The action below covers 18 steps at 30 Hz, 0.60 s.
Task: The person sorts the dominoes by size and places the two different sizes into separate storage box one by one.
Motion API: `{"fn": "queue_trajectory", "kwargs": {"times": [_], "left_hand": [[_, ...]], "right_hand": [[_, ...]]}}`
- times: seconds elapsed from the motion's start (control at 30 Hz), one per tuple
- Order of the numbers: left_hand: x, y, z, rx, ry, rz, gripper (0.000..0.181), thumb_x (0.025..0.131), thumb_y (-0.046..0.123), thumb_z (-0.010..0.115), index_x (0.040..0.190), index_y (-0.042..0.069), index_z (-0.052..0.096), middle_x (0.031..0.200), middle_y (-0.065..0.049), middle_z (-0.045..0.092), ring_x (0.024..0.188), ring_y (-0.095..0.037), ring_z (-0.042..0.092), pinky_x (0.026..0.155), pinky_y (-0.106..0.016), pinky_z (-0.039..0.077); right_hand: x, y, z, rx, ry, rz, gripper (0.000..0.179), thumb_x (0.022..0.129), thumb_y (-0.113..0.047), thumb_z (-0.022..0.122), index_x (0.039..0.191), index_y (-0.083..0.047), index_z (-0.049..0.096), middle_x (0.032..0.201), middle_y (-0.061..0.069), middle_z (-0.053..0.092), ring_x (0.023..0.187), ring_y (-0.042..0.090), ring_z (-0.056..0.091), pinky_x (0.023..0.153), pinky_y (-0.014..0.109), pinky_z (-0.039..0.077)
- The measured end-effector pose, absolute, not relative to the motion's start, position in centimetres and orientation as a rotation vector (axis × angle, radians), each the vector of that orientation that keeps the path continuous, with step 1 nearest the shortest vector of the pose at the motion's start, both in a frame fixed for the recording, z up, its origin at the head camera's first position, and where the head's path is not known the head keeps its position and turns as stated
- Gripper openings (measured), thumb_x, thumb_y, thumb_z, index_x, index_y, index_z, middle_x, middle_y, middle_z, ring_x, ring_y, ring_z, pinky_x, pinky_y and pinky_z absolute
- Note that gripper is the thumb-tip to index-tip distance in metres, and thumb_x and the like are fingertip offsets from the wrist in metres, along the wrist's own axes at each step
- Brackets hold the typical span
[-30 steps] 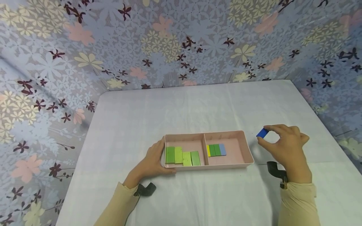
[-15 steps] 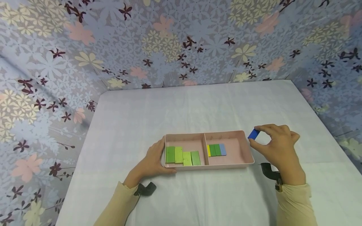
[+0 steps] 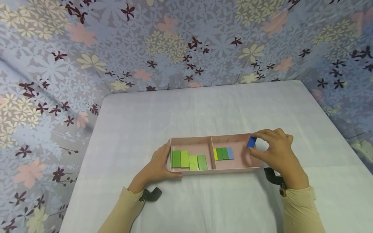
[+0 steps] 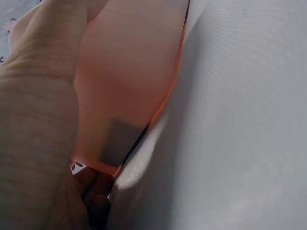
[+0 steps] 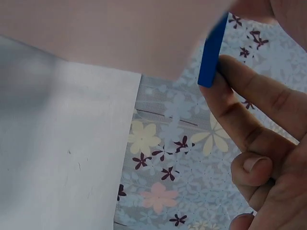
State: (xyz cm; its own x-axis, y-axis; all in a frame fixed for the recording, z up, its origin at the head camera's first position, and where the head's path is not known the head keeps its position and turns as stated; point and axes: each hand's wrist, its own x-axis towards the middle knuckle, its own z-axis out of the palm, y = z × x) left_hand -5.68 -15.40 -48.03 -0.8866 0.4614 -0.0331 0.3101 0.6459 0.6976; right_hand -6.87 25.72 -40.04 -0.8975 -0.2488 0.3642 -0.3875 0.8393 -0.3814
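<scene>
A pink two-compartment box (image 3: 204,172) lies lengthwise on the table. My left hand (image 3: 158,163) grips its left end, thumb along the front wall and fingers round the back corner; the left wrist view shows the box's side close beside the thumb. Between thumb and index finger, my right hand (image 3: 275,152) pinches a small blue block (image 3: 251,142) over the right end of the box. In the right wrist view the blue block (image 5: 212,57) appears edge-on at the fingertips. The right compartment holds a thin yellow piece (image 3: 215,154), green blocks (image 3: 222,153) and a light blue block (image 3: 230,153).
Several green and lime blocks (image 3: 185,159) stand in a row in the left compartment, beyond the divider (image 3: 213,153). A white cloth (image 3: 175,113) covers the table. Flower-patterned fabric (image 3: 175,42) hangs behind and at both sides.
My right hand has moved left with the blue block, from beside the box to over its right end. My left hand has stayed on the box, which has barely moved.
</scene>
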Motion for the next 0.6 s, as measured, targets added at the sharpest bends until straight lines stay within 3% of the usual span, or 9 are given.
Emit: {"fn": "queue_trajectory", "kwargs": {"times": [0.37,0.6], "left_hand": [[-5.7,-15.5,-48.1,0.626,2.659,1.065,0.134,0.058,0.071,0.076,0.153,0.026,-0.009,0.155,-0.001,0.022,0.140,-0.024,0.020,0.112,-0.051,0.017],[-5.6,-15.4,-48.1,0.607,2.653,1.073,0.134,0.058,0.071,0.076,0.153,0.027,-0.007,0.154,0.001,0.023,0.140,-0.023,0.021,0.112,-0.051,0.017]], "right_hand": [[-6.6,24.8,-40.4,0.523,-2.833,0.639,0.048,0.064,-0.026,0.087,0.107,-0.011,0.071,0.100,0.004,0.068,0.084,0.017,0.042,0.070,0.046,0.019],[-6.7,24.0,-40.7,0.588,-2.854,0.589,0.044,0.063,-0.028,0.087,0.103,-0.016,0.073,0.073,-0.006,0.063,0.074,0.012,0.037,0.071,0.051,0.016]]}}
